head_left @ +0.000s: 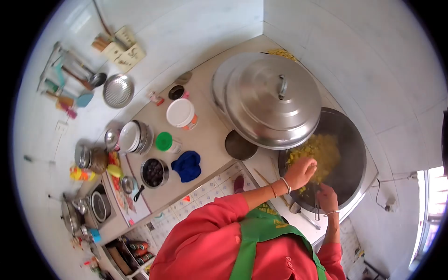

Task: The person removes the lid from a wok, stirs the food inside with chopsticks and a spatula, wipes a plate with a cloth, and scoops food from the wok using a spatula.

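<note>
My left hand point(301, 173) hovers over the large dark wok point(352, 140), its fingers curled closed; whatever they may hold is hidden. Below it, yellowish chopped food point(322, 151) lies in the wok, blurred by steam. At the wok's near rim, my right hand point(328, 198) grips a thin metal-handled utensil point(317, 212). The handle's looped end sticks out toward me, while the utensil's working end cannot be made out.
A big domed metal lid point(275, 102) overlaps the wok's far left edge. Beside it stands a dark round pot point(241, 144). Leftward on the counter are a white tub point(181, 113), a green-lidded jar point(167, 142), a blue cloth point(186, 166) and a bowl of dark round items point(154, 173).
</note>
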`<state>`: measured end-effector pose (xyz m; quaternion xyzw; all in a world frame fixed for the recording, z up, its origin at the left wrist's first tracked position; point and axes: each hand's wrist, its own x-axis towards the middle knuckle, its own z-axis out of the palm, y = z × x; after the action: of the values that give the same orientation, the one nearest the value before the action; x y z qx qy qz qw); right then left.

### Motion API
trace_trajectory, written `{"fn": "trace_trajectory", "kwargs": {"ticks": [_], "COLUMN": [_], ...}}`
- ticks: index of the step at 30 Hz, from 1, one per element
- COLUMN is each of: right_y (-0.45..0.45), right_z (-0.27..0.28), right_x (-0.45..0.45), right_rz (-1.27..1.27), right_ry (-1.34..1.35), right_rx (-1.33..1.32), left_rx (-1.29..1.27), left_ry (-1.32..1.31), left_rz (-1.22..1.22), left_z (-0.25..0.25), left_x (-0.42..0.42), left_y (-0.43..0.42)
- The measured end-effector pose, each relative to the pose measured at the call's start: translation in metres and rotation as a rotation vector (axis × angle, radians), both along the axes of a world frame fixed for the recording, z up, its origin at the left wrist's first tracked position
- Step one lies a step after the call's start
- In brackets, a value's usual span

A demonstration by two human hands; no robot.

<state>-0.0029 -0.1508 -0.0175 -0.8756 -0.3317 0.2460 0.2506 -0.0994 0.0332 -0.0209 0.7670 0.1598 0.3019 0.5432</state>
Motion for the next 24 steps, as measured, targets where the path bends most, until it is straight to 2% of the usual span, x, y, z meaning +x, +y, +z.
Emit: {"fn": "trace_trajectory", "kwargs": {"ticks": [2,3,4,5,6,7,8,10,11,15,19,24], "right_y": [0.011,0.018,0.025,0.031,0.038,0.045,0.05,0.055,0.057,0.059,0.056,0.058], "right_z": [0.009,0.015,0.02,0.024,0.027,0.03,0.033,0.037,0.039,0.035,0.036,0.038], "right_x": [0.002,0.0,-0.004,-0.009,-0.014,-0.021,-0.029,-0.053,-0.064,-0.12,-0.176,-0.256], "right_rz": [0.028,0.029,0.033,0.079,0.07,0.057,0.097,0.162,0.232,0.354,0.493,0.571], "right_ry": [-0.012,-0.06,-0.099,-0.082,0.062,0.211,0.231,0.328,0.351,0.497,0.45,0.572], "right_rx": [0.085,0.213,0.342,0.355,0.469,0.577,0.583,0.683,0.682,0.66,0.692,0.574], "left_rx": [-0.094,-0.201,-0.192,-0.267,-0.336,-0.553,-0.544,-1.147,-1.159,-1.237,-1.231,-1.257], "left_ry": [0.095,0.123,0.125,0.092,0.054,0.095,0.091,-0.324,-0.297,-0.384,-0.512,-0.553], "left_rz": [-0.063,-0.067,-0.021,0.048,0.115,0.061,0.105,0.117,0.139,0.378,0.536,0.588], "left_z": [0.008,0.003,0.001,0.001,-0.001,0.011,0.012,0.015,0.029,0.035,0.028,0.037], "left_x": [-0.007,-0.009,-0.01,-0.013,-0.017,-0.025,-0.031,-0.045,-0.061,-0.112,-0.157,-0.248], "left_y": [-0.018,-0.029,-0.042,-0.053,-0.061,-0.068,-0.076,-0.094,-0.095,-0.108,-0.119,-0.127]}}
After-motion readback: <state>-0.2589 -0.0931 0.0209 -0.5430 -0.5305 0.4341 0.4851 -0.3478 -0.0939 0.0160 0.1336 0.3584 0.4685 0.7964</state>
